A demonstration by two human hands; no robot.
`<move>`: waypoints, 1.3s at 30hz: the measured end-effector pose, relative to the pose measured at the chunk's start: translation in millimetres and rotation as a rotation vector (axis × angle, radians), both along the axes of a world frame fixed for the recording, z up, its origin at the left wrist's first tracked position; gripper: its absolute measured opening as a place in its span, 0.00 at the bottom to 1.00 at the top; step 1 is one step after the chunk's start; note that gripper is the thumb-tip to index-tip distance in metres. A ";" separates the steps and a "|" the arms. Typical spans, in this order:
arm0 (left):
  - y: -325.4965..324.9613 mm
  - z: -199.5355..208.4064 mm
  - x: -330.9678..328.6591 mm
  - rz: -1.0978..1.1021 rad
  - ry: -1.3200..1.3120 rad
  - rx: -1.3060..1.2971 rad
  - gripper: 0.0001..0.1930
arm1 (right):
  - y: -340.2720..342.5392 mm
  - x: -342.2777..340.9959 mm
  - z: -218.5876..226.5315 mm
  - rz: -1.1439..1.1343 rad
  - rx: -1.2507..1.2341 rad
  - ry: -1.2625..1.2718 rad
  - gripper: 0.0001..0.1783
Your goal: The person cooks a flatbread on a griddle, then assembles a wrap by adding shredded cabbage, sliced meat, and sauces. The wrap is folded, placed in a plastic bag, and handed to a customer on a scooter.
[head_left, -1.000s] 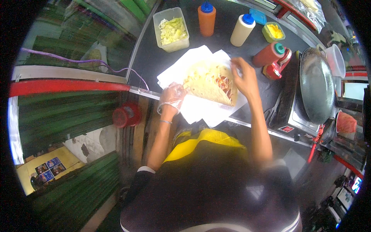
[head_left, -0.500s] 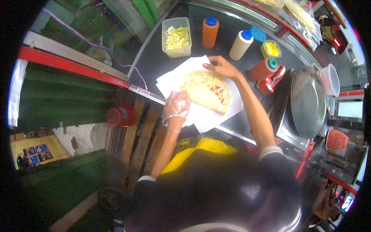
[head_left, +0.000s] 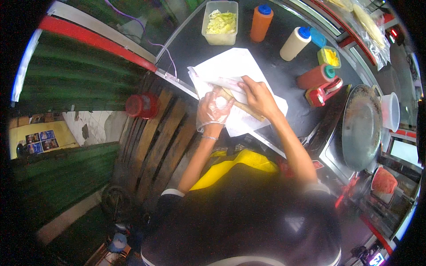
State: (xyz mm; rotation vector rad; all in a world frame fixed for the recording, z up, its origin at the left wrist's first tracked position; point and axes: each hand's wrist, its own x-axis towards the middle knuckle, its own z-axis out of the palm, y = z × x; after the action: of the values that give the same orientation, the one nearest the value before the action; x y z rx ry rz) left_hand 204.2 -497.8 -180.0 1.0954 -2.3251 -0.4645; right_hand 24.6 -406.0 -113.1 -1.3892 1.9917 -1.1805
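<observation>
A folded flatbread (head_left: 249, 111) shows only as a pale tan strip along its near edge, its filling hidden. White wrapping paper (head_left: 235, 63) lies under it, and a flap of paper covers its upper side. My left hand (head_left: 214, 110), in a clear plastic glove, is closed around the left end of the flatbread and paper. From the right, my bare right hand (head_left: 261, 98) presses the paper flap down on the flatbread with bent fingers.
A tub of shredded cabbage (head_left: 220, 37) and orange (head_left: 262, 24), cream (head_left: 295, 44) and red (head_left: 316, 76) sauce bottles stand beyond the paper. A small tub of yellow pieces (head_left: 329, 56) sits farther right. At right is a large round pan (head_left: 362, 128) on a stove.
My right hand has come from the far edge of the flatbread toward me, bringing the paper over it. The filling has gone out of sight. The whole view has shifted slightly.
</observation>
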 end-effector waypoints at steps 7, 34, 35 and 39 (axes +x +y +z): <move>-6.6 -12.2 17.0 -0.148 0.032 0.081 0.24 | -3.6 -1.2 -24.4 -0.167 0.047 -0.092 0.15; -112.6 11.1 -65.1 -1.321 -0.247 -0.117 0.39 | -14.2 -4.4 28.8 -0.523 -0.255 0.531 0.10; -111.2 9.4 -66.9 -1.324 -0.264 -0.098 0.38 | -17.5 -4.4 26.3 -0.524 -0.172 0.421 0.10; -110.6 4.0 -65.4 -1.363 -0.227 -0.109 0.38 | -31.5 -14.6 10.5 -0.386 0.161 0.372 0.11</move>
State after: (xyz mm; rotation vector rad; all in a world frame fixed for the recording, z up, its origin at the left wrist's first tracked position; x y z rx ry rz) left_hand 138.9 -608.4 -176.0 -0.6915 -2.9442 -0.6532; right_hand 9.9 -437.5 -102.6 -1.2471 2.6444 -0.9290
